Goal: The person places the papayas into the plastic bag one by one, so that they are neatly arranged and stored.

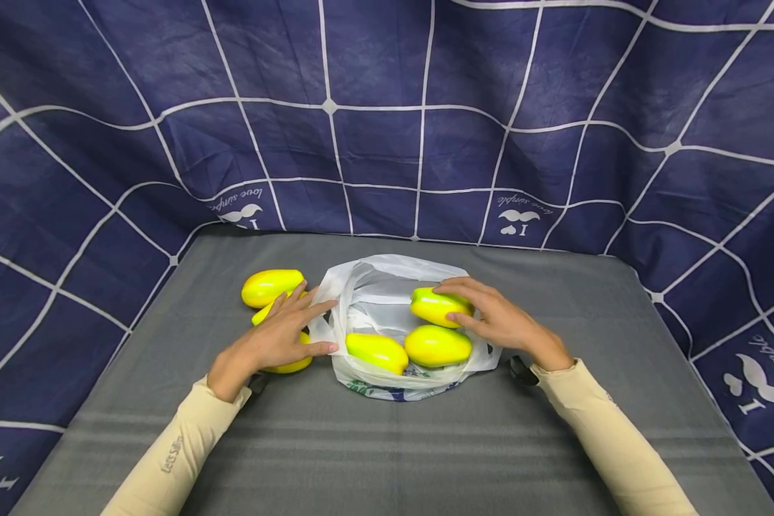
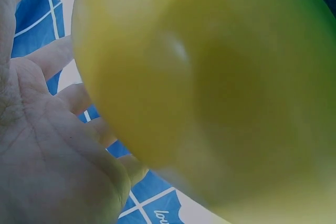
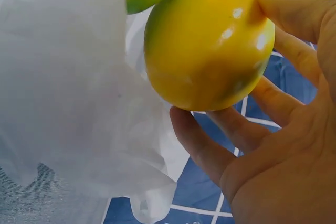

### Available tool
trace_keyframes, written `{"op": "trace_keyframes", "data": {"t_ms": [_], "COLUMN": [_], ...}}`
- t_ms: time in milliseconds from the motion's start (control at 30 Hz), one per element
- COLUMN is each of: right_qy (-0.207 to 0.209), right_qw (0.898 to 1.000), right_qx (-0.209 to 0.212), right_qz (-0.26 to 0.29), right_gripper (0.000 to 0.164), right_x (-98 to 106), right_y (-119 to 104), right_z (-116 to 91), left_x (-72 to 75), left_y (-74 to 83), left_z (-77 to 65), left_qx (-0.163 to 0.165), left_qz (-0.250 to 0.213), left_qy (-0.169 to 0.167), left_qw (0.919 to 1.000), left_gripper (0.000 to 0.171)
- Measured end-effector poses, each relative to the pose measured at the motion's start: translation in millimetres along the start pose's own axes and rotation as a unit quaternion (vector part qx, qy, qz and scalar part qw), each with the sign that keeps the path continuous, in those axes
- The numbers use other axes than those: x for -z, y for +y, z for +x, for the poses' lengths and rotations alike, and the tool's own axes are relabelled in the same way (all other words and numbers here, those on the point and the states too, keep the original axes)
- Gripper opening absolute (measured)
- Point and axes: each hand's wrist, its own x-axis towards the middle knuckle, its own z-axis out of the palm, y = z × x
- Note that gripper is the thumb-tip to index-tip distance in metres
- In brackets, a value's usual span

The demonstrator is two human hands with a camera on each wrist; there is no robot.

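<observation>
A white plastic bag lies with its mouth spread toward me. Two yellow papayas with green tinges, a left one and a right one, rest inside its front edge. My right hand grips another papaya at the bag's right side, thumb and fingers around its end; the right wrist view shows this papaya close up. My left hand has its fingers spread, thumb and index finger touching the bag's left rim. Beneath and behind it lie more papayas, partly hidden. One papaya fills much of the left wrist view.
A grey cloth covers the table. Blue curtains with white grid lines stand behind it and along both sides. Green and blue print shows on the bag's lower front.
</observation>
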Motion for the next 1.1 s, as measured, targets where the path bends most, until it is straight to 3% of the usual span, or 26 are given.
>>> {"op": "trace_keyframes", "data": {"t_ms": [467,700,1100], "right_qy": [-0.034,-0.042,-0.018], "right_qw": [0.999,0.998,1.000], "right_qx": [-0.026,-0.011,-0.009], "right_qz": [-0.019,-0.034,-0.016], "right_gripper": [0.048,0.045,0.047], "right_x": [-7.1,-15.9,-11.4], "right_y": [6.5,12.2,9.1], "right_z": [-2.5,-3.6,-8.7], "left_x": [-1.4,-1.9,-2.2], "left_y": [-0.3,-0.5,0.4], "left_z": [-0.4,-0.4,-0.6], "left_qx": [0.004,0.003,-0.001], "left_qz": [0.000,0.001,0.003], "left_qy": [0.003,0.001,0.008], "left_qw": [1.0000,1.0000,1.0000], "left_gripper": [0.079,0.079,0.078]}}
